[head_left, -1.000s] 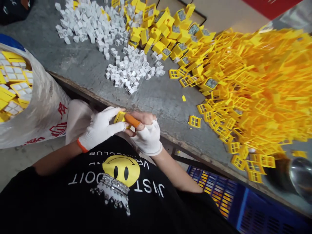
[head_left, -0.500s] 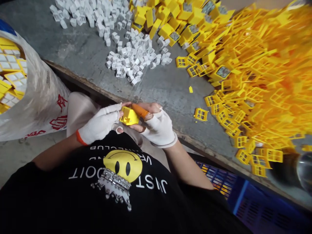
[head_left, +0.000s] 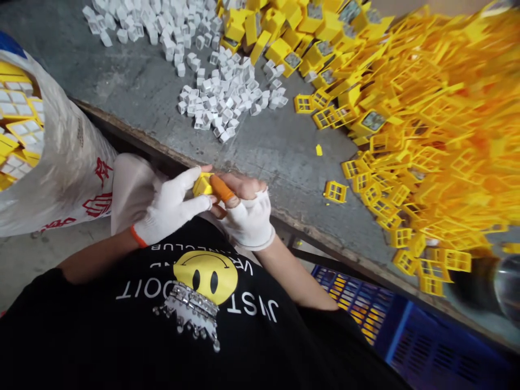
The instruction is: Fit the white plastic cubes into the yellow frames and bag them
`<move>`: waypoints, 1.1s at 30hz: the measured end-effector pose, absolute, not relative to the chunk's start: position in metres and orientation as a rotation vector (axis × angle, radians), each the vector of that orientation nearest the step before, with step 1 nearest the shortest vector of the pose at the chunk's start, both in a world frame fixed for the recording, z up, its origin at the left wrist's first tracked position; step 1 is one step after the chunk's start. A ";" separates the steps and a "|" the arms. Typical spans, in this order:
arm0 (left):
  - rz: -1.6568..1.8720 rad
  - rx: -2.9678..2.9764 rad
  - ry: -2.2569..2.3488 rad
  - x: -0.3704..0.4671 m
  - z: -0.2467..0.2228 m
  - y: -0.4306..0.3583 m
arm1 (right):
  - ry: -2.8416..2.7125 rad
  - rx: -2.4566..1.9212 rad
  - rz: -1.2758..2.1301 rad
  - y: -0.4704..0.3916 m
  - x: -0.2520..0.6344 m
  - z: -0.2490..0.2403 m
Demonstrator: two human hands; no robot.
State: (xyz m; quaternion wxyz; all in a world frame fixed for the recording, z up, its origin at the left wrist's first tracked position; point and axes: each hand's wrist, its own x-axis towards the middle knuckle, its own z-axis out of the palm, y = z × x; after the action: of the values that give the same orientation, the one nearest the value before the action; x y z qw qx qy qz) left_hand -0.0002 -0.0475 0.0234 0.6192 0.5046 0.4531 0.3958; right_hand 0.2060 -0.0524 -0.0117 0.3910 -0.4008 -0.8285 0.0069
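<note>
Between my two hands, in front of my body at the table's edge, is a yellow block-shaped piece (head_left: 202, 184), partly hidden by fingers. My left hand (head_left: 173, 205), in a white fingerless glove with an orange cuff, grips it from the left with thumb and fingers. From the other side my right hand (head_left: 248, 211) closes on the same piece; its glove is white too, and an orange cover wraps one finger, which lies against the yellow surface.
White cubes (head_left: 221, 89) lie scattered on the grey table (head_left: 134, 92). Yellow blocks (head_left: 280, 49) and a large heap of yellow frames (head_left: 442, 119) cover its right. A filled sack (head_left: 77, 146) stands at left; blue crates (head_left: 422, 341) are below the table.
Both hands have shifted slightly left with the yellow piece. The left thumb has come up onto it, and the fingers now cover more of it.
</note>
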 end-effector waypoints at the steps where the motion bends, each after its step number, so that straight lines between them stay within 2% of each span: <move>1: 0.920 1.223 1.062 -0.001 0.023 -0.048 | -2.075 -1.039 0.093 -0.051 0.205 -0.011; 6: 0.986 1.428 1.071 -0.004 0.026 -0.052 | -1.840 -1.040 0.671 -0.035 0.210 0.004; 8: 1.036 1.534 1.082 -0.006 0.032 -0.053 | -1.803 -1.005 0.783 -0.033 0.209 0.011; 12: 1.112 1.675 1.090 -0.007 0.041 -0.053 | -1.739 -1.025 0.776 -0.039 0.200 0.017; 19: 1.119 1.562 1.136 -0.004 0.030 -0.054 | -1.693 -0.994 0.885 -0.031 0.199 0.012; 33: 1.079 1.509 1.118 -0.009 0.027 -0.057 | -1.776 -1.015 0.728 -0.042 0.197 0.020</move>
State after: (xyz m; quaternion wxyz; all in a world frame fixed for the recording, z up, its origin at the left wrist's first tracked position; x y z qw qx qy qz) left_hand -0.0090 -0.0568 0.0274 0.4685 0.6155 0.4560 0.4402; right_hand 0.1966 -0.0421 0.0197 0.4664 -0.4134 -0.7237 0.2964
